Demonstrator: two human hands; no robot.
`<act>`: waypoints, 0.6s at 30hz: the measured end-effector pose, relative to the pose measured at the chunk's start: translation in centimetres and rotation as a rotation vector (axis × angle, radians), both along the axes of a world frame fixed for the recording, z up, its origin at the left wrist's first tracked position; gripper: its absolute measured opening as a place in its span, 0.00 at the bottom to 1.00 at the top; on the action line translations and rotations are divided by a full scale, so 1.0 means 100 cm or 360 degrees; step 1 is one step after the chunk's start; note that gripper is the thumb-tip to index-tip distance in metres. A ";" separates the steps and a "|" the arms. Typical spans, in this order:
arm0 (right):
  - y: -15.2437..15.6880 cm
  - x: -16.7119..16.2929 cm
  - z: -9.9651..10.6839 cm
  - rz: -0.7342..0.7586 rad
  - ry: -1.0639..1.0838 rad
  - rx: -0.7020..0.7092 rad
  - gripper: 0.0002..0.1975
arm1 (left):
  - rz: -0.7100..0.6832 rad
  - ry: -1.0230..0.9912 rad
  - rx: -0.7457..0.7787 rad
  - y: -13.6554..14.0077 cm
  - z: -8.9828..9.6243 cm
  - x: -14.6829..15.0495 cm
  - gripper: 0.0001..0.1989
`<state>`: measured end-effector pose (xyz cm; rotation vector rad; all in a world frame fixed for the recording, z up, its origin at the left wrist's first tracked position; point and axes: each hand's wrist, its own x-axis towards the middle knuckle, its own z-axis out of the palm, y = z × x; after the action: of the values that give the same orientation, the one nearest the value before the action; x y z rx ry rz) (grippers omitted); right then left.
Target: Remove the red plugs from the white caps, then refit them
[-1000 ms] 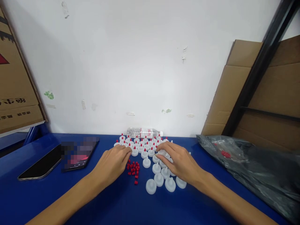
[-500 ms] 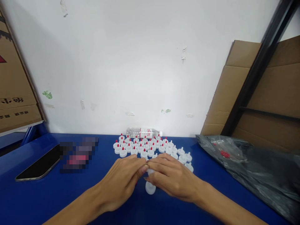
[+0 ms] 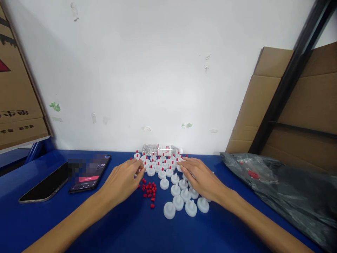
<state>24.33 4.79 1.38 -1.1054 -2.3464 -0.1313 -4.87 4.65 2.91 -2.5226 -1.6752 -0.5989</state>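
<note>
Several white screw caps with nozzles and red tips (image 3: 162, 173) stand grouped at the back middle of the blue table. My left hand (image 3: 125, 180) is at the group's left edge, fingers bent and thumb apart, with no object visible in it. Opposite, my right hand (image 3: 201, 177) reaches over the right side with its fingers stretched out, touching or just above the caps and hiding some. Bare white nozzle caps (image 3: 178, 202) stand in front of and under the right hand. Small loose red tips (image 3: 150, 189) lie scattered between my hands.
A clear plastic bottle (image 3: 160, 150) lies behind the caps along the wall. Two phones, one dark (image 3: 43, 186) and one lit (image 3: 89, 177), lie at left. A dark plastic bag (image 3: 284, 189) covers the right side, with a small clear bag of red pieces (image 3: 254, 174) on it.
My hands were together over a white cap in the middle. They have moved apart to either side of the group, uncovering the loose red tips and bare white caps.
</note>
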 end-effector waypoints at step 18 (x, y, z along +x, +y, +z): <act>-0.001 0.004 0.009 -0.0128 0.0015 0.0026 0.19 | 0.0031 0.0166 -0.0102 0.012 -0.016 -0.010 0.13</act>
<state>24.72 4.74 2.28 -1.1901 -2.2897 -0.1740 -5.88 5.81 1.30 -2.5295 -1.7068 -0.4107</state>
